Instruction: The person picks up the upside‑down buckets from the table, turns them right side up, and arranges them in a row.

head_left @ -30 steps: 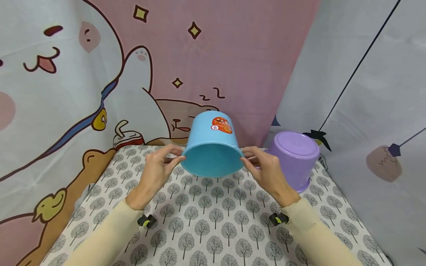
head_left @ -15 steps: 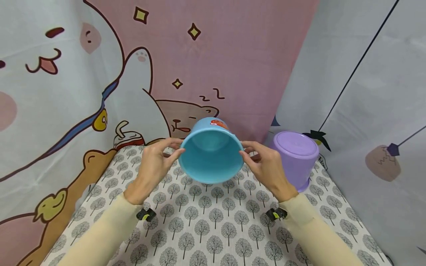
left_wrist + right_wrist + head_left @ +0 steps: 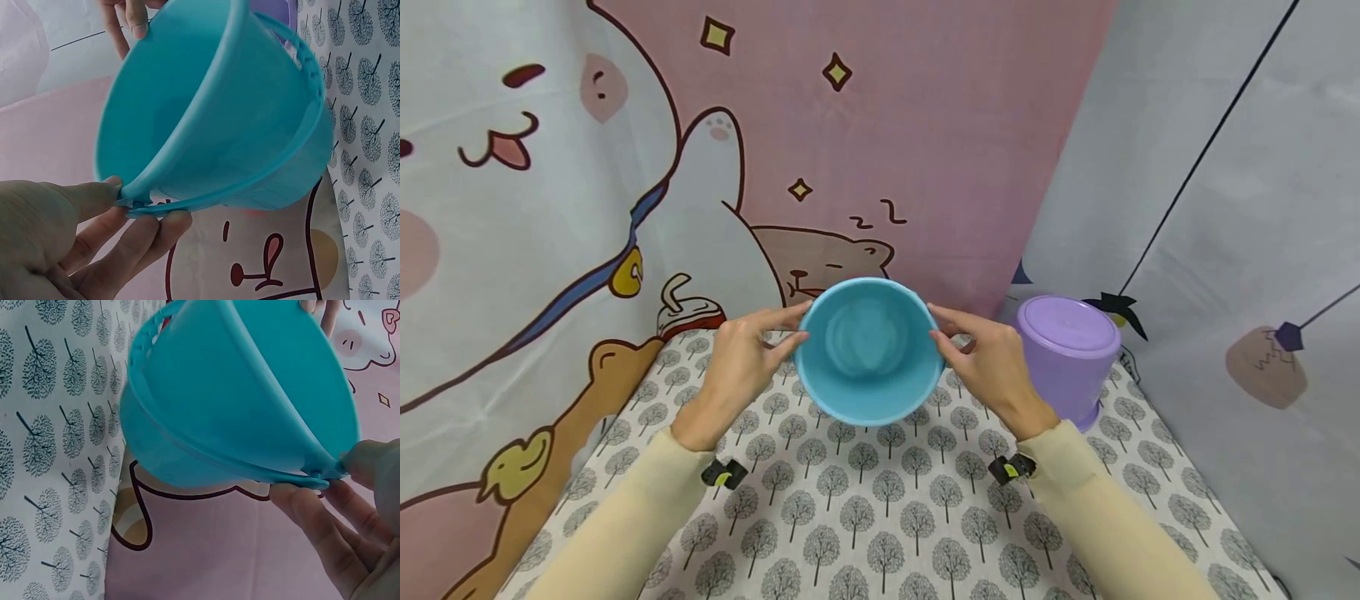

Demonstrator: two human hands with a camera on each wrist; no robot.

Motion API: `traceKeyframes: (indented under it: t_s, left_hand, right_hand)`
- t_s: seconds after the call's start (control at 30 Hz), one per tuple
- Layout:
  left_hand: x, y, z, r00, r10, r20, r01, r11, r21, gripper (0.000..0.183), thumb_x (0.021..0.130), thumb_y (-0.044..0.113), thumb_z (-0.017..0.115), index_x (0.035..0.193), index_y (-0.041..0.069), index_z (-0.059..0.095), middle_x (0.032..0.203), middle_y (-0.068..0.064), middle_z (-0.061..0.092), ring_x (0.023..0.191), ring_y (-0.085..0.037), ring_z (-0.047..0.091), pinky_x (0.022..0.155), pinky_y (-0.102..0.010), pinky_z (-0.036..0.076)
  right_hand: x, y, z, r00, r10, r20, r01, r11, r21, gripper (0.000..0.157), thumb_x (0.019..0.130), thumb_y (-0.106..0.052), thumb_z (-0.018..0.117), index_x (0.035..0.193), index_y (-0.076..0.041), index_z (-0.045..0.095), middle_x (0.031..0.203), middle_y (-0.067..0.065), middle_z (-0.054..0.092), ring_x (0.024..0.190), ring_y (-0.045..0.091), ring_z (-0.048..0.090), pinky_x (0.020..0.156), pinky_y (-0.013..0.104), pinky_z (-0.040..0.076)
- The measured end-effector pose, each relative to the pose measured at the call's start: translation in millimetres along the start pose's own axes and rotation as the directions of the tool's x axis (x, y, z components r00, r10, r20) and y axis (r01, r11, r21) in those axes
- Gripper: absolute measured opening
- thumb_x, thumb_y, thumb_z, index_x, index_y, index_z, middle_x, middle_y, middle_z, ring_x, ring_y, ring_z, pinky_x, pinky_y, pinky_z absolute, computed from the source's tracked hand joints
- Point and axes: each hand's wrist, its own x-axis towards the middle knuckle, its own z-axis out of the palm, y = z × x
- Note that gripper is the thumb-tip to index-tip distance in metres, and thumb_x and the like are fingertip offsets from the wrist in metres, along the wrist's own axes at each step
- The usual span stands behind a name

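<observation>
On the left, a pale backdrop (image 3: pixel 820 108) shows a big white cartoon animal with a blue collar and a yellow bell. In front of it, a person's left hand (image 3: pixel 737 358), in a cream sleeve (image 3: pixel 632 517), pinches the left edge of a blue bucket (image 3: pixel 867 404), thumb at the rim and fingers behind. The bucket is at centre, held over the table and tilted, its round mouth facing the wearer; its blue handle (image 3: pixel 215 197) loops round the side toward the table. Below spreads a white tablecloth (image 3: pixel 868 575) printed with grey trees. The right hand (image 3: pixel 992 358) pinches the opposite edge the same way, so the hands are apart with the bucket between them. Just beyond it, a purple bucket (image 3: pixel 1067 375) stands upside down on the cloth, near a grey-white wall covering (image 3: pixel 1247 217) at far right
</observation>
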Motion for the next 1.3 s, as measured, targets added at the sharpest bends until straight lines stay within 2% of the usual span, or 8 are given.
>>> traceKeyframes:
  t_s: [0.1,0.23,0.4,0.47,0.67,0.8,1.07,1.3]
  left_hand:
    - [2.6,-1.8,-2.6,1.000,-0.003,0.018,0.003,0.999,0.039,0.046,0.103,0.009,0.090,0.148,0.011,0.080,0.119,-0.021,0.089,0.074,-0.031,0.089,0.053,-0.020,0.064]
    - [7.3,-5.0,-4.7,1.000,-0.001,0.028,-0.002,0.996,0.091,0.043,0.104,0.011,0.089,0.146,0.011,0.081,0.116,-0.020,0.090,0.061,-0.027,0.083,0.042,-0.017,0.049]
    - [11.7,-9.7,-5.6,0.999,-0.003,0.039,-0.003,0.990,0.138,0.039,0.105,0.012,0.088,0.143,0.011,0.083,0.115,-0.019,0.090,0.073,-0.035,0.087,0.039,-0.017,0.036]
    - [12.7,-12.1,-5.5,0.999,-0.017,0.048,0.010,0.990,0.138,0.038,0.106,0.012,0.087,0.143,0.012,0.083,0.120,-0.021,0.089,0.084,-0.039,0.090,0.038,-0.018,0.039]
    - [13.1,-19.7,-4.6,0.994,-0.075,0.080,0.065,0.991,0.121,0.035,0.108,0.016,0.084,0.143,0.013,0.083,0.132,-0.025,0.085,0.082,-0.036,0.089,0.039,-0.025,0.047]
    - [12.4,-25.1,-3.6,0.990,-0.097,0.099,0.085,0.989,0.121,0.035,0.109,0.018,0.083,0.144,0.014,0.083,0.134,-0.025,0.085,0.083,-0.034,0.089,0.040,-0.025,0.046]
    - [13.8,-37.9,-2.7,0.984,-0.134,0.119,0.122,0.987,0.107,0.035,0.111,0.021,0.079,0.145,0.016,0.083,0.146,-0.023,0.081,0.096,-0.037,0.089,0.047,-0.026,0.055]
    - [16.9,-52.3,0.6,0.970,-0.189,0.153,0.181,0.981,0.063,0.036,0.114,0.023,0.074,0.148,0.016,0.081,0.147,-0.022,0.080,0.098,-0.034,0.086,0.058,-0.027,0.063]
  right_hand:
    - [5.4,-1.3,2.3,0.999,0.036,0.040,-0.036,0.999,-0.010,0.041,0.107,-0.010,0.085,0.148,-0.012,0.081,0.109,0.016,0.091,0.070,0.025,0.088,0.054,0.013,0.060]
    - [15.1,-1.8,7.1,0.995,0.073,0.074,-0.070,0.996,-0.048,0.039,0.109,-0.015,0.084,0.148,-0.014,0.081,0.110,0.014,0.092,0.082,0.028,0.091,0.048,0.019,0.054]
    - [22.1,0.6,15.8,0.988,0.122,0.096,-0.115,0.991,-0.072,0.038,0.109,-0.019,0.082,0.147,-0.017,0.083,0.106,0.008,0.092,0.083,0.027,0.090,0.043,0.025,0.044]
    - [23.0,2.7,20.1,0.985,0.138,0.100,-0.131,0.989,-0.074,0.038,0.109,-0.020,0.081,0.146,-0.018,0.083,0.104,0.007,0.092,0.080,0.024,0.089,0.045,0.025,0.047]
    - [24.6,8.0,31.1,0.985,0.137,0.103,-0.130,0.989,-0.066,0.038,0.107,-0.018,0.079,0.145,-0.016,0.083,0.102,0.007,0.092,0.082,0.021,0.088,0.062,0.030,0.067]
    - [24.5,12.4,36.1,0.986,0.125,0.115,-0.123,0.992,-0.020,0.037,0.107,-0.013,0.078,0.144,-0.010,0.083,0.104,0.012,0.091,0.082,0.025,0.089,0.066,0.034,0.073]
    - [28.3,17.6,45.7,0.978,0.155,0.141,-0.164,0.985,0.052,0.037,0.109,-0.016,0.074,0.144,-0.009,0.083,0.112,0.012,0.092,0.083,0.025,0.088,0.062,0.024,0.067]
    - [35.3,19.0,53.3,0.961,0.226,0.160,-0.237,0.970,0.055,0.036,0.110,-0.022,0.074,0.144,-0.016,0.085,0.108,0.007,0.092,0.079,0.019,0.084,0.058,0.026,0.061]
